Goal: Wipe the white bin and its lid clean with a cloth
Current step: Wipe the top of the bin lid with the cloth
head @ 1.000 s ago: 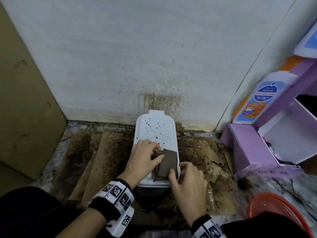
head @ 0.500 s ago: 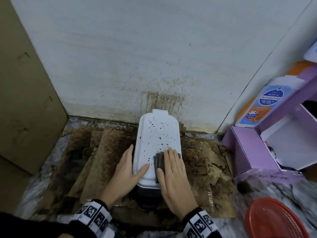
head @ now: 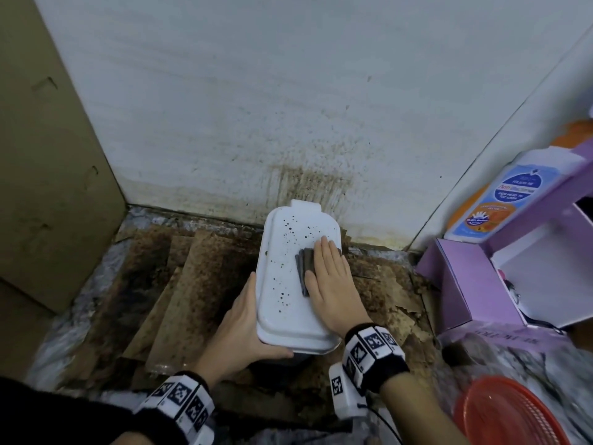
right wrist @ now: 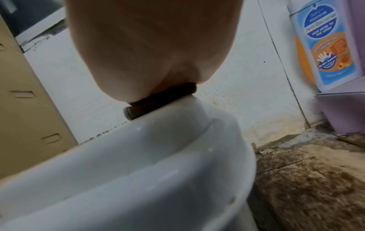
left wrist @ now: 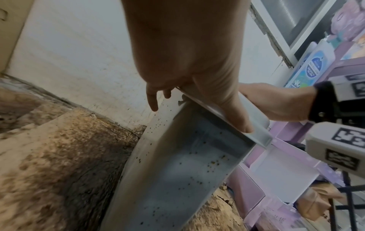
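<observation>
A white bin stands on the floor against the wall, its lid point(head: 285, 284) dotted with dark specks. My right hand point(head: 330, 277) lies flat on a folded dark cloth point(head: 303, 268) and presses it onto the right half of the lid. The left hand point(head: 244, 329) holds the bin's near left corner, fingers along the side and thumb wrapped round the near end under the rim. In the left wrist view the speckled bin wall point(left wrist: 177, 171) runs down below my left hand point(left wrist: 187, 54). The right wrist view has the cloth point(right wrist: 158, 100) squeezed between palm and lid point(right wrist: 138, 156).
Stained brown cardboard point(head: 192, 284) covers the floor around the bin. A tall cardboard box point(head: 48, 155) stands at the left. At the right are an open purple box point(head: 475, 284), a soap bottle point(head: 500, 200) and a red basket point(head: 507, 412). The wall point(head: 288, 91) is stained behind the bin.
My right hand has flattened on the cloth and slid it along the lid toward the wall. The left hand left the cloth and lid top and went to the bin's near left corner.
</observation>
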A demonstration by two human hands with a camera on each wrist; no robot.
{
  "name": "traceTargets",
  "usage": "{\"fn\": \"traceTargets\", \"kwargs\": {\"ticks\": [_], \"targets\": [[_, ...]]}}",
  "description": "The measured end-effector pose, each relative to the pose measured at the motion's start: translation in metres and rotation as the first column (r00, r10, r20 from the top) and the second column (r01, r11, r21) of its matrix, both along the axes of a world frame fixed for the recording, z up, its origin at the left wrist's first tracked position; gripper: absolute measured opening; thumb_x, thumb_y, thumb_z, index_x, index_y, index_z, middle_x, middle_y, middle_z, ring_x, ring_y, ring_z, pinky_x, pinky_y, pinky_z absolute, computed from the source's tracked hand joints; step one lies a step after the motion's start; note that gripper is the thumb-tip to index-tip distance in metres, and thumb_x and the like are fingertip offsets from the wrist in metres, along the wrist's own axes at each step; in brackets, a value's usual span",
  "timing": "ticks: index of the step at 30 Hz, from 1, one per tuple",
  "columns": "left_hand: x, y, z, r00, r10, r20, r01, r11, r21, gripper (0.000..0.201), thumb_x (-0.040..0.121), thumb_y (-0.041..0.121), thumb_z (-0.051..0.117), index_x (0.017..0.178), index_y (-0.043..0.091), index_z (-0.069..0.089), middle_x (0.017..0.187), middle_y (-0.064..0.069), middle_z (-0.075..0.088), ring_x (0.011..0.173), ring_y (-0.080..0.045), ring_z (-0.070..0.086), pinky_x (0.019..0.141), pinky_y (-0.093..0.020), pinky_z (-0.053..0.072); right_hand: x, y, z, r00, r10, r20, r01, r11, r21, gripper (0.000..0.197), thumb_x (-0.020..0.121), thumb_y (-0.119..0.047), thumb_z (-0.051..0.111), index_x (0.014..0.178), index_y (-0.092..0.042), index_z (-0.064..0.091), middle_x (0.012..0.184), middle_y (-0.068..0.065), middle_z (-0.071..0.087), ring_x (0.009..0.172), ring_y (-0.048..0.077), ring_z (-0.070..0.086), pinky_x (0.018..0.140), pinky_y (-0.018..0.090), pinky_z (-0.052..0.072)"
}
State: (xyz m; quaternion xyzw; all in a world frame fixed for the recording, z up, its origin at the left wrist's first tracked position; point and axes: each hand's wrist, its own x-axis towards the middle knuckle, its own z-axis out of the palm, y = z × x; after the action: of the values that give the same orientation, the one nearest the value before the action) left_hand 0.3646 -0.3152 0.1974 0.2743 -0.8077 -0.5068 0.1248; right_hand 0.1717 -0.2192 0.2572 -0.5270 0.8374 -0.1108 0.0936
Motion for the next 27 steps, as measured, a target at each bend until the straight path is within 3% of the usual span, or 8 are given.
{"fn": "traceTargets", "kwargs": {"ticks": [5, 9, 13, 16, 23, 27], "targets": [[0.000, 0.003, 0.005, 0.998, 0.000, -0.061, 0.001, 1.000, 0.009, 0.152, 0.048, 0.071, 0.092, 0.159, 0.045, -0.008, 0.167, 0.021, 0.013, 0.154, -0.008, 0.020, 0.119, -0.051, 0.034, 0.020, 0.024, -0.005, 1.000, 0.000, -0.007, 0.000, 0.997, -0.072, 0.066, 0.100, -0.044, 0.004, 0.159, -0.017, -0.007, 0.166, -0.004, -0.016, 0.152, 0.007, -0.019, 0.126, 0.033, -0.005], [-0.003, 0.006, 0.013, 0.987, 0.001, -0.160, 0.012, 0.997, 0.074, 0.142, 0.050, 0.056, 0.099, 0.159, 0.041, 0.010, 0.159, 0.021, 0.032, 0.147, -0.008, 0.036, 0.112, -0.049, 0.043, 0.067, 0.063, -0.017, 0.997, -0.077, -0.014, 0.073, 0.979, -0.189, 0.059, 0.106, -0.034, 0.016, 0.160, -0.019, -0.002, 0.169, -0.004, -0.006, 0.155, 0.010, -0.008, 0.125, 0.032, -0.002], [-0.003, 0.008, 0.016, 0.983, 0.000, -0.182, 0.019, 0.994, 0.104, 0.145, 0.050, 0.051, 0.101, 0.160, 0.042, 0.007, 0.160, 0.019, 0.033, 0.147, -0.009, 0.036, 0.112, -0.048, 0.042, 0.092, 0.083, -0.031, 0.990, -0.144, -0.005, 0.139, 0.960, -0.242, 0.061, 0.106, -0.033, 0.022, 0.161, -0.017, 0.000, 0.170, -0.002, -0.001, 0.156, 0.016, 0.002, 0.123, 0.037, 0.006], [-0.003, 0.008, 0.018, 0.983, -0.021, -0.183, 0.042, 0.992, 0.116, 0.144, 0.051, 0.046, 0.102, 0.159, 0.043, 0.008, 0.160, 0.020, 0.031, 0.147, -0.008, 0.035, 0.112, -0.048, 0.042, 0.084, 0.076, -0.025, 0.992, -0.125, 0.012, 0.124, 0.964, -0.234, 0.060, 0.107, -0.033, 0.020, 0.161, -0.019, -0.003, 0.169, -0.004, -0.004, 0.156, 0.014, -0.002, 0.124, 0.037, 0.004], [-0.001, 0.008, 0.011, 0.996, -0.015, -0.091, 0.025, 0.994, 0.106, 0.149, 0.054, 0.062, 0.095, 0.156, 0.049, -0.012, 0.166, 0.023, 0.009, 0.154, -0.005, 0.016, 0.121, -0.052, 0.033, 0.018, 0.030, -0.009, 0.999, -0.036, 0.017, 0.038, 0.996, -0.086, 0.061, 0.101, -0.047, 0.002, 0.154, -0.023, -0.016, 0.164, -0.008, -0.020, 0.150, 0.004, -0.022, 0.126, 0.034, -0.002], [-0.003, 0.007, 0.014, 0.991, -0.022, -0.132, 0.039, 0.991, 0.126, 0.143, 0.058, 0.056, 0.096, 0.158, 0.046, -0.006, 0.165, 0.023, 0.015, 0.153, -0.005, 0.020, 0.120, -0.052, 0.034, -0.010, 0.008, -0.007, 0.997, -0.008, 0.072, 0.010, 0.999, -0.035, 0.065, 0.102, -0.046, 0.008, 0.157, -0.018, -0.012, 0.163, -0.007, -0.022, 0.150, 0.008, -0.023, 0.127, 0.040, 0.001]]}}
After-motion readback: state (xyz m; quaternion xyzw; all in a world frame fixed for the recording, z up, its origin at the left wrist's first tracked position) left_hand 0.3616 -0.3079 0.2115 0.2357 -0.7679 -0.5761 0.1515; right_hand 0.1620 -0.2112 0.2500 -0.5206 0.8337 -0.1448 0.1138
